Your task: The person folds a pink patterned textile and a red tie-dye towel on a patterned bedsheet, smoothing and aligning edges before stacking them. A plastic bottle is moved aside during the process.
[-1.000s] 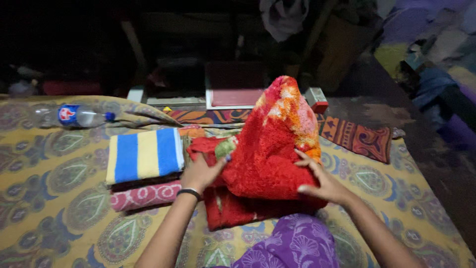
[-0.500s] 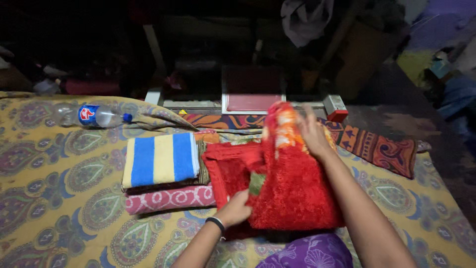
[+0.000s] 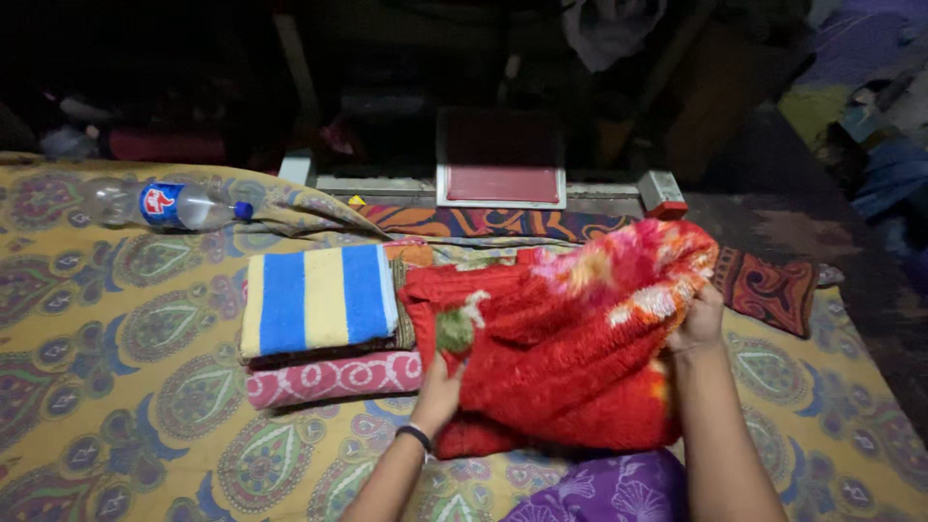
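A thick red blanket (image 3: 561, 358) with orange, pink and white flower patches is held by both hands on a bed covered with a yellow patterned sheet (image 3: 126, 387). The blanket lies in a folded heap in the middle of the bed, just in front of the person.

The left hand (image 3: 437, 391) is laid on the near left part of the blanket; its fingers are pushed under a red fold, so it cannot be told if they are spread or pressed together. A dark band is worn on this wrist. The right hand (image 3: 698, 321) is placed at the right edge of the blanket, where the flowered corner is gripped. The fingers are curled and pressed together on the fabric, and the corner is lifted a little above the sheet.

Just beside the blanket, on its left and touching it, a folded towel with blue, yellow and white stripes (image 3: 317, 300) is seen. It rests on a pile, and a folded pink cloth with white curls (image 3: 333, 379) lies against the near side of this pile. A plastic water bottle with a blue cap (image 3: 164, 205) is lying on its side at the far left, well apart from the hands. A purple flowered garment (image 3: 599, 493) is visible at the lower edge, between the arms. Behind the bed the room is dark.
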